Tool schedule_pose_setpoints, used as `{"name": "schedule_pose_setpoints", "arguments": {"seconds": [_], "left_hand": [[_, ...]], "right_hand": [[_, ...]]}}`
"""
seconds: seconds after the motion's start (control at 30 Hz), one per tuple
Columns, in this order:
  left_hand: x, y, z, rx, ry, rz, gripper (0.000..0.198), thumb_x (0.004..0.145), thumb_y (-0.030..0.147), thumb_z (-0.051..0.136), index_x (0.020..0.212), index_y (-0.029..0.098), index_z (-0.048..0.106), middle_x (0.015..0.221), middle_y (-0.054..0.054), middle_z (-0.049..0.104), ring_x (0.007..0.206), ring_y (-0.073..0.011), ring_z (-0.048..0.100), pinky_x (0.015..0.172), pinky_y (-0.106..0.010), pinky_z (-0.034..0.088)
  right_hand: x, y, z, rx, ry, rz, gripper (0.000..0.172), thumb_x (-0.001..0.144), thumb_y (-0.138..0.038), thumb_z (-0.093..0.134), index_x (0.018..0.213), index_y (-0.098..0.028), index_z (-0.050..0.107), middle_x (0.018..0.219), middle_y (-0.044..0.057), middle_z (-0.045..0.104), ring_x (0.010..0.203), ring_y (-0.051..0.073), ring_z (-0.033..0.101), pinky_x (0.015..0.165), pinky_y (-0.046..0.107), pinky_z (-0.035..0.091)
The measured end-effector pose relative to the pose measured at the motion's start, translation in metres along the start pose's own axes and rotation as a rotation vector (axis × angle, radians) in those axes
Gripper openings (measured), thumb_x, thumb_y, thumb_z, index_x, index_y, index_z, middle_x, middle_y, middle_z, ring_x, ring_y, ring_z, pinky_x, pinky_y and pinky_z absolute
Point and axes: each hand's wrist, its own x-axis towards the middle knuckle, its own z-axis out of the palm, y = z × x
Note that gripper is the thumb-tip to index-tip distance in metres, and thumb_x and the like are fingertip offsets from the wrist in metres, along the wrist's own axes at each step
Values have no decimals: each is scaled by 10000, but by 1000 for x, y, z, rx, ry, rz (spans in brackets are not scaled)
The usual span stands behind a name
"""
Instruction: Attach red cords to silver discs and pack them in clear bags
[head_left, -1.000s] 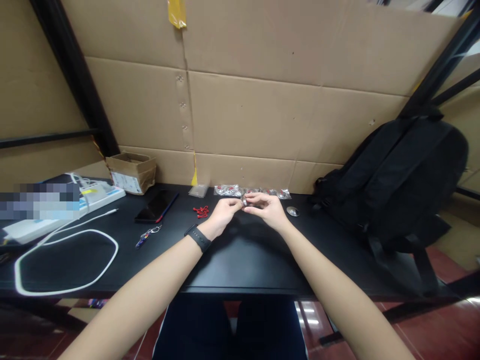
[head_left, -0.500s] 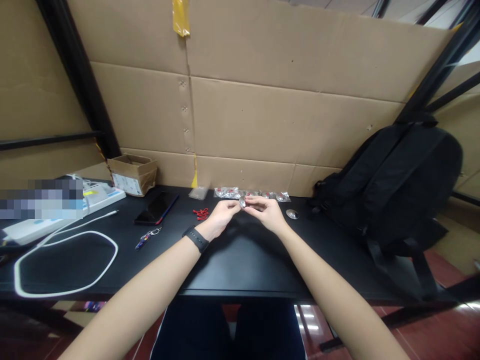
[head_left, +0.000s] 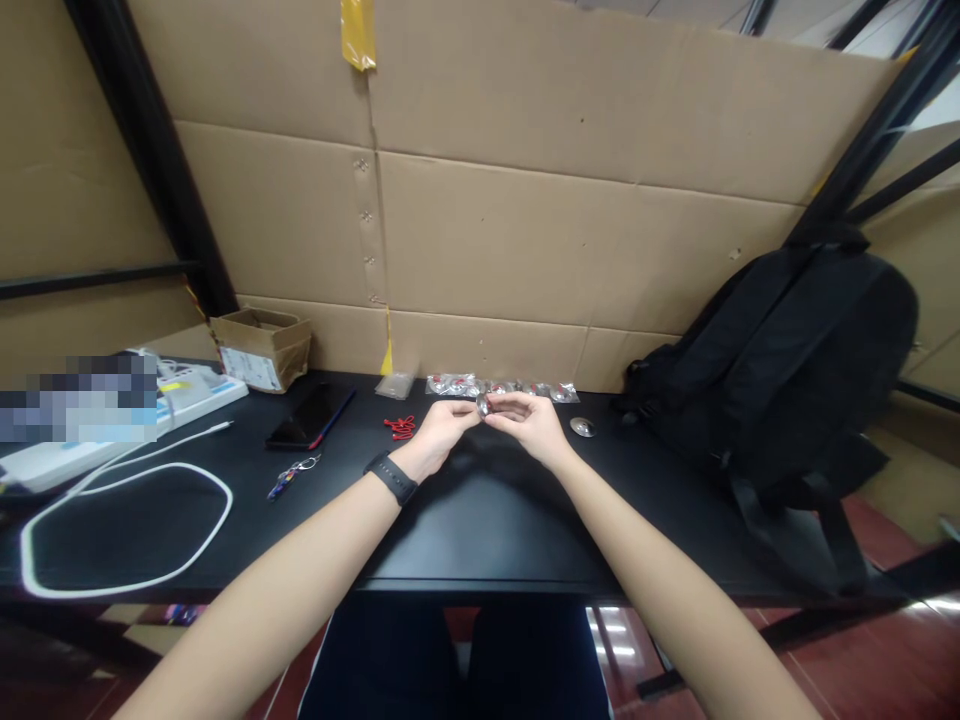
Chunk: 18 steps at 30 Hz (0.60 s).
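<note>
Above the black table, my left hand (head_left: 442, 432) pinches the left edge of a small shiny metal disc (head_left: 484, 405). My right hand (head_left: 529, 420) has its fingers and thumb closed on the right side of the same disc, with a bit of red showing there. Behind my hands lies a row of several clear packets (head_left: 454, 384) holding metal discs and red bits. A second metal disc (head_left: 583, 427) rests on the table to the right. Red cords (head_left: 400, 428) lie to the left, in front of some clear bags (head_left: 395, 385).
A phone (head_left: 307, 415), a keyring (head_left: 292, 476), an open cardboard box (head_left: 262, 348), a power strip (head_left: 202, 396) and a looped white cable (head_left: 127, 583) occupy the left. A black backpack (head_left: 795, 370) stands at the right. Cardboard (head_left: 487, 240) walls the back.
The disc has turned slightly between my fingers, showing more of its face edge-on. The view has shifted a little; both hands keep nearly the same place.
</note>
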Motion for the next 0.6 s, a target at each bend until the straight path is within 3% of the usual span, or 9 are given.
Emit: {"name": "schedule_pose_setpoints", "arguments": {"seconds": [0.27, 0.5, 0.6], "left_hand": [[-3, 5, 4, 231, 97, 174, 235, 763, 337, 754, 891, 144, 790, 945, -100, 781, 902, -252, 707, 873, -365, 513], [-12, 16, 7, 823, 252, 436, 94, 838, 240, 687, 868, 219, 774, 951, -57, 772, 1009, -258, 655, 947, -426, 444], [-16, 21, 9, 944, 278, 492, 76, 852, 239, 694, 878, 239, 766, 948, -38, 769, 1034, -253, 628, 973, -446, 397]], "right_hand": [[-1, -1, 2, 7, 38, 48, 415, 611, -351, 897, 953, -165, 753, 1020, 102, 781, 953, 276, 750, 962, 453, 579], [-1, -1, 4, 57, 65, 58, 381, 660, -388, 870, 944, -157, 763, 896, 91, 784, 799, 248, 757, 829, 421, 629], [0, 1, 5, 76, 80, 48, 384, 685, -413, 848, 967, -160, 784, 921, 89, 787, 801, 251, 755, 824, 441, 639]]}}
